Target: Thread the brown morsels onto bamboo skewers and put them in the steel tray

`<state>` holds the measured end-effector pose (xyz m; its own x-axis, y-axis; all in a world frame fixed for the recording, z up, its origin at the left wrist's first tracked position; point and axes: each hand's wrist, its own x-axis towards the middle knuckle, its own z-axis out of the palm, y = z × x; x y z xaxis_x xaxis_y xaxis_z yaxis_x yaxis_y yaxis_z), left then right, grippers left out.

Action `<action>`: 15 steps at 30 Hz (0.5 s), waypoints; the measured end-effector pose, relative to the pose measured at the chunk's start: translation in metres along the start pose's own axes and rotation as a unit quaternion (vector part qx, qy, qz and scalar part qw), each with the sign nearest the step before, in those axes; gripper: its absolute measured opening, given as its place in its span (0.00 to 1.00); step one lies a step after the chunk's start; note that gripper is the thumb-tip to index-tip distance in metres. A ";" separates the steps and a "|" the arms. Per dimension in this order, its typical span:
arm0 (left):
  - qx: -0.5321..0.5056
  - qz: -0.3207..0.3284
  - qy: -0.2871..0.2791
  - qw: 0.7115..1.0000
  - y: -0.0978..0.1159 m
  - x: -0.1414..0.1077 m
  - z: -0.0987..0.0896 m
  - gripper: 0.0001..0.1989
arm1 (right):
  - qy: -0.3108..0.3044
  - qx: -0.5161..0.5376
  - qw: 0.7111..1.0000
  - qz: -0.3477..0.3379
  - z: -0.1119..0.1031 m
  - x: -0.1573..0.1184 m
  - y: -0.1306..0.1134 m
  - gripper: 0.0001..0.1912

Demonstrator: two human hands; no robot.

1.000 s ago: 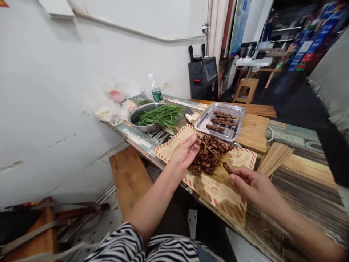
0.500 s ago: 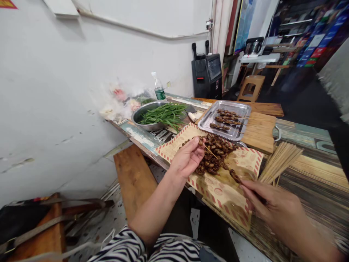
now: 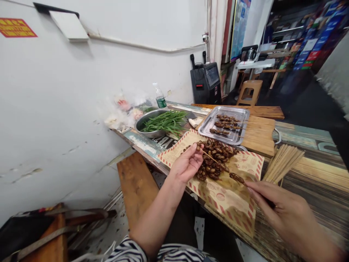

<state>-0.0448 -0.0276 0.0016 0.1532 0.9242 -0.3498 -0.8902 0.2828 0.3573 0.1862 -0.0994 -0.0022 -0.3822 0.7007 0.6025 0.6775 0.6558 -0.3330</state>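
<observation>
Pinching a brown morsel (image 3: 199, 147) between closed fingertips, the left hand (image 3: 187, 163) hovers by the dark heap (image 3: 215, 154) on patterned paper (image 3: 218, 196), a thin stick (image 3: 209, 156) slanting from it; the right hand (image 3: 283, 207), thumb and forefinger pressed together, grips a dark piece (image 3: 236, 178) beside the heap, near the metal tray (image 3: 204, 128)

Your left hand (image 3: 188, 165) pinches a brown piece (image 3: 199, 146); a thin stick (image 3: 210, 157) extends over the pile (image 3: 214, 160) on the patterned paper (image 3: 218, 196). Your right hand (image 3: 286, 207) holds a second brown piece (image 3: 236, 177) by its end. The metal tray (image 3: 233, 137), bearing skewers (image 3: 226, 124), overlaps the wooden board (image 3: 256, 142).
</observation>
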 end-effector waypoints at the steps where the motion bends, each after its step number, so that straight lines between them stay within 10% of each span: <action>1: 0.000 0.000 -0.001 1.000 0.000 0.000 0.000 0.06 | 0.006 -0.002 1.000 -0.006 0.000 0.000 0.000 0.10; 15: 0.003 0.015 0.000 1.000 0.000 -0.002 0.005 0.05 | 0.020 -0.038 0.997 -0.065 -0.005 0.002 -0.004 0.11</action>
<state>-0.0430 -0.0282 0.0072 0.1258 0.9324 -0.3387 -0.8918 0.2559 0.3731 0.1855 -0.1019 0.0044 -0.4453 0.5976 0.6667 0.6697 0.7166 -0.1950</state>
